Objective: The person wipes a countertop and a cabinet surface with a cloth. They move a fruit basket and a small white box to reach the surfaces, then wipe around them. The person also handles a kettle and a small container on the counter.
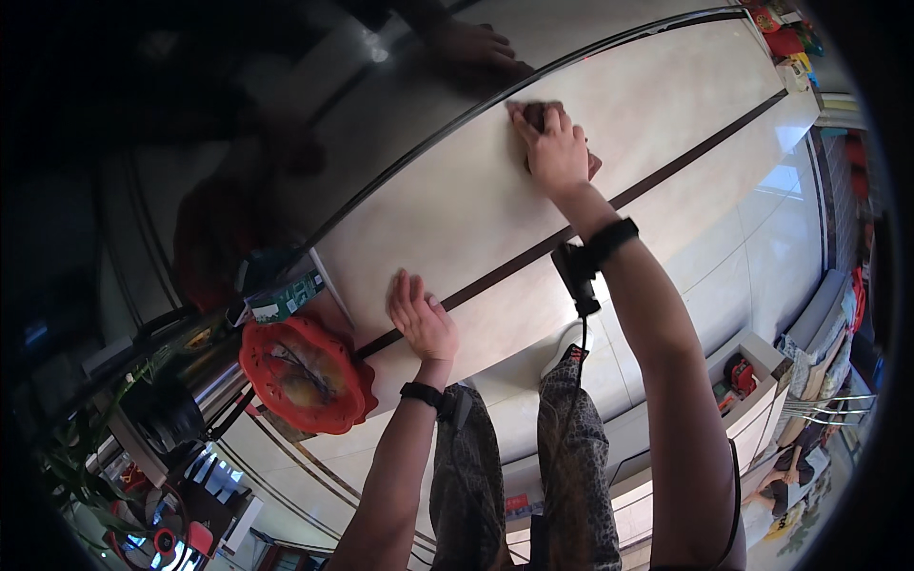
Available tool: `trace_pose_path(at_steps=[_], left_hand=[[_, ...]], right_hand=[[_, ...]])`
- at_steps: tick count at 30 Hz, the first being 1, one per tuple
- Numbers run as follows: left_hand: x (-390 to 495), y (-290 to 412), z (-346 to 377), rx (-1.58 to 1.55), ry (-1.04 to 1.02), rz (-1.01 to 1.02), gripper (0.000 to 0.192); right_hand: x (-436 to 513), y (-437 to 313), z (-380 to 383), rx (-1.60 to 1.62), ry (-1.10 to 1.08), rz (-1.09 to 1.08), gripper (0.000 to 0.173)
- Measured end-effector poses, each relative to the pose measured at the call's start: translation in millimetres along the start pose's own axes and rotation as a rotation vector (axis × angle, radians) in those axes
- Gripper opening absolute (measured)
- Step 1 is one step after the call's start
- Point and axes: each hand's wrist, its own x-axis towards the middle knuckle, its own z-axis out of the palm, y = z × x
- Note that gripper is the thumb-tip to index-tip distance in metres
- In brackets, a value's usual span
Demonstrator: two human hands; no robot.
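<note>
My right hand (560,153) presses a dark brown cloth (594,165) onto the pale, stone-like top of a long low cabinet (457,221). The cloth is bunched under the fingers and palm, close to the base of a large glossy black screen (400,93). That screen mirrors the hand and cloth. Nothing is in my left hand (426,325), whose fingers are extended over the dark inlaid strip (500,275) near the cabinet's front; whether it touches the surface I cannot tell. Both wrists wear black straps, and a cable hangs from a device at the right one.
Beside my left hand stands a red scalloped dish (257,378) with contents under a clear covering. A green printed box (289,296) is behind it. Small colourful items (785,43) crowd the far right end. A low table with an open compartment (746,378) and a seated person (789,467) are at right.
</note>
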Motion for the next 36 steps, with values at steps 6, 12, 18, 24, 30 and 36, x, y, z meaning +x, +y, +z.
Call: trace_pose_path(at_steps=[6,12,18,24,30,36], left_hand=[[-1,0,-1,0.009,-0.035,-0.016,0.046],[-1,1,-1,0.006,-0.037,-0.030,0.047],[-1,2,-2,0.018,-0.028,-0.015,0.041],[2,4,-2,0.014,-0.018,-0.024,0.043],[1,0,0,0.039,0.013,0.027,0.040],[-1,-4,3,0.076,0.016,0.041,0.037]], right_hand=[[14,-9,8,0.095,0.001,0.052,0.055],[-58,-65,-7,0.144,-0.067,-0.276,0.052],[-15,-88,-1,0.111,-0.062,-0.078,0.056],[-33,-79,-12,0.131,-0.095,-0.139,0.054],[-16,-101,-19,0.279,-0.265,-0.071,0.040],[-75,-136,4,0.579,0.080,-0.565,0.050]])
